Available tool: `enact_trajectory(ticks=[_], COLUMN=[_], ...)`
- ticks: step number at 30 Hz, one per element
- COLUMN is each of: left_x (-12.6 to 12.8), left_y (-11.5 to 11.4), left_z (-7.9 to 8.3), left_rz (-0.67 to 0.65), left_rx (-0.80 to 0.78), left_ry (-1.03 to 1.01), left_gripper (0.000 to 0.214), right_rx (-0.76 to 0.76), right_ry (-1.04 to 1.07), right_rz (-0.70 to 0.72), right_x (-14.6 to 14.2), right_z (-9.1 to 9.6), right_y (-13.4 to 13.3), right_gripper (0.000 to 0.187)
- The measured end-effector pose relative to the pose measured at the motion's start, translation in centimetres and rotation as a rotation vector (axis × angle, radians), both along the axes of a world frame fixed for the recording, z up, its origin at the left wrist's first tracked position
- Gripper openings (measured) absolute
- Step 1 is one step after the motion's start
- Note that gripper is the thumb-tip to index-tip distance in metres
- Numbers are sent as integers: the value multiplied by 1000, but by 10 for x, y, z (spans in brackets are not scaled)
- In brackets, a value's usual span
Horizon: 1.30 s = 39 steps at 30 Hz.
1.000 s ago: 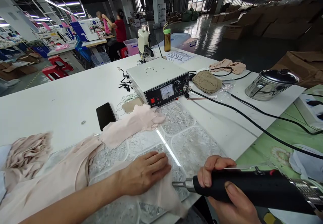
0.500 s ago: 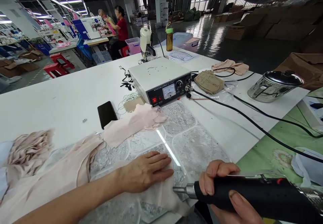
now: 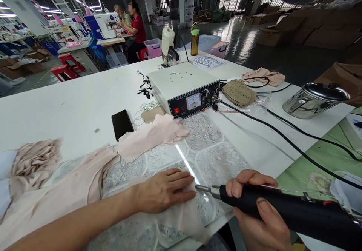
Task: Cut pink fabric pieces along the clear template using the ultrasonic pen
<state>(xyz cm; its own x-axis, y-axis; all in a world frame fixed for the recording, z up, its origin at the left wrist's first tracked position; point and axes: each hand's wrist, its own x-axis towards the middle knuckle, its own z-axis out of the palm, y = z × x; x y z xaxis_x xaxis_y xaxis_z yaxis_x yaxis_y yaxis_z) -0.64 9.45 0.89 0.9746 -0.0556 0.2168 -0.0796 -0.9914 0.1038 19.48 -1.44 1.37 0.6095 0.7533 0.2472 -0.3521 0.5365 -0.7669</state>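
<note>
At the near edge of the white table (image 3: 48,111), the right hand (image 3: 261,226) is closed around the black body of a handheld tool (image 3: 299,217); its metal tip points toward the left hand (image 3: 166,190) and sits just beside the fingertips. From where I stand, I cannot tell whether the tip touches the surface below. The left hand lies palm down, flat, fingers extended, gripping nothing, on a sheer pale fabric piece (image 3: 183,222). That piece rests on a grey-patterned mat (image 3: 223,158). To the left, a long pink cloth (image 3: 62,205) overlaps the mat; beyond the hand lies a pink fabric stack (image 3: 154,134), with a phone (image 3: 122,124) beside it. Behind the stack stands a control box (image 3: 181,78) with dial, knobs and red switch; a black cable (image 3: 271,130) runs from its front. A lidded metal pot (image 3: 308,102) stands to the right. Farther back are a cream machine (image 3: 168,41) and a green-capped bottle (image 3: 195,43). Across the floor, two people sit near a blue-and-white sewing machine (image 3: 103,25).
</note>
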Motion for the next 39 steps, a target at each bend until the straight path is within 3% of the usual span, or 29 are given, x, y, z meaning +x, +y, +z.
enact_trajectory(ticks=[21, 39], left_x=[-1, -1], left_y=[2, 1], left_z=[-4, -1], left_rz=[-2, -5], left_rx=[-10, -6], left_ry=[9, 9], left_gripper=[34, 36], right_rx=[30, -16], right_ry=[-101, -55], right_rz=[50, 75], right_x=[2, 1], right_z=[-2, 0], right_y=[6, -7], right_gripper=[9, 9])
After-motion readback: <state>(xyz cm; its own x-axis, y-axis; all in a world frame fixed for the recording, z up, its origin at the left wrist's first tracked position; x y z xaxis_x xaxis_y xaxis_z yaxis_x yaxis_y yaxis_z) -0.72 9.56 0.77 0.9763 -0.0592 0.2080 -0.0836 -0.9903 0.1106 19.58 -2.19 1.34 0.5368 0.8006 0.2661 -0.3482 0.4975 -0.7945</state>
